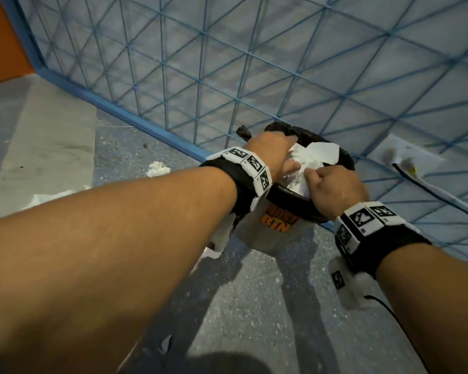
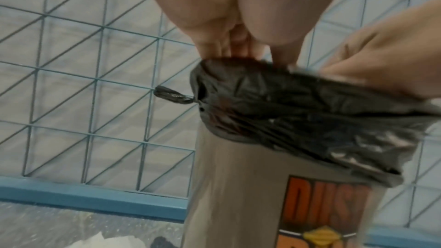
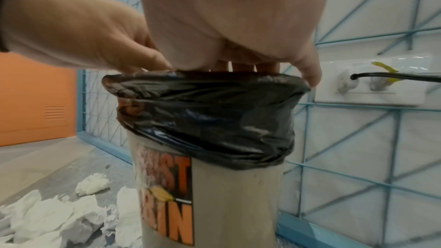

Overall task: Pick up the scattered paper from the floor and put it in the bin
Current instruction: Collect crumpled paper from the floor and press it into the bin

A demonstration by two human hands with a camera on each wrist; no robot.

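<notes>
A grey bin [image 1: 265, 233] with an orange "DUST BIN" label stands on the floor against the mesh panel. A black liner [image 1: 289, 197] is folded over its rim. A wad of white crumpled paper [image 1: 319, 155] sits in the bin's mouth. My left hand [image 1: 277, 155] reaches down over the far-left side of the wad, thumb against it. My right hand [image 1: 324, 179] grips the wad's near side with curled fingers. In the wrist views the fingers of my left hand [image 2: 238, 48] and my right hand [image 3: 241, 63] dip behind the liner [image 3: 210, 112] and the fingertips are hidden.
More crumpled paper lies on the floor left of the bin [image 1: 157, 168] [image 3: 59, 220]. A blue wire-mesh panel [image 1: 227, 76] rises right behind the bin. A wall socket with a black cable [image 3: 381, 77] sits to the bin's right. An orange wall [image 1: 3, 49] stands far left.
</notes>
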